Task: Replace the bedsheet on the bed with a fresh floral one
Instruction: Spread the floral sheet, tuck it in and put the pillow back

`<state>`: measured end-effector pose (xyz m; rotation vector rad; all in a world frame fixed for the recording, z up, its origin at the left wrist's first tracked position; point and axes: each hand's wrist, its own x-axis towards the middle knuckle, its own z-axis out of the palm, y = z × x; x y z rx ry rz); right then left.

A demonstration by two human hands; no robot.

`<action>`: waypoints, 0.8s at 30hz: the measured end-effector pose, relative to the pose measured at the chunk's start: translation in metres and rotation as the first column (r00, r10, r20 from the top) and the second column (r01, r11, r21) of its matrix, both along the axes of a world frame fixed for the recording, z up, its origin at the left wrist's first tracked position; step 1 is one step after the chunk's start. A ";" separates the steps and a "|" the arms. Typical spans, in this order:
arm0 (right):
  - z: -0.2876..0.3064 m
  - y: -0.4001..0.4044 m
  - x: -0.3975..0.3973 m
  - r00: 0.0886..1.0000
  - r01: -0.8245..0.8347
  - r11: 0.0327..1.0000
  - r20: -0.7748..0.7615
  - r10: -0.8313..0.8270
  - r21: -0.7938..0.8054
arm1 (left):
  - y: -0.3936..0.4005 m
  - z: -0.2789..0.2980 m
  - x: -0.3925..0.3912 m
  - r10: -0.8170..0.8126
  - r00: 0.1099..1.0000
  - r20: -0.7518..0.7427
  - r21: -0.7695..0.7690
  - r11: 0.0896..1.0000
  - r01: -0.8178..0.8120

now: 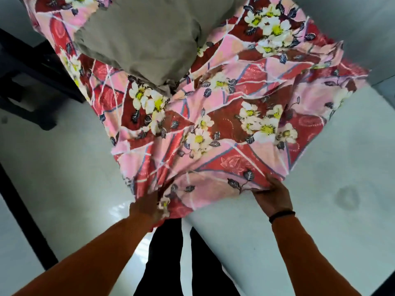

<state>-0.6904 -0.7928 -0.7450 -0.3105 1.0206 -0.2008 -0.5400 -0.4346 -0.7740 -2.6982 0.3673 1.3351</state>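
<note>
Left hand [147,207] and right hand [272,196] gripping floral bedsheet [224,116] edge, grey pillow [145,37] on top

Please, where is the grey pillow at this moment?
In the head view the grey pillow lies at the top, left of centre, on the floral sheet, far from both hands.

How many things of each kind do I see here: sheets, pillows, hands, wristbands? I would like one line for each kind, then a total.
Floral sheet: 1
Grey pillow: 1
Hands: 2, the left hand and the right hand, both at the sheet's near edge
Black wristband, on the right wrist: 1
Total: 5
</note>
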 end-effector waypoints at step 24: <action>0.049 0.008 -0.029 0.977 0.078 0.985 0.210 -0.045 -0.154 | -0.068 0.058 -0.094 0.042 -0.126 -0.991 0.039 -0.815 -0.579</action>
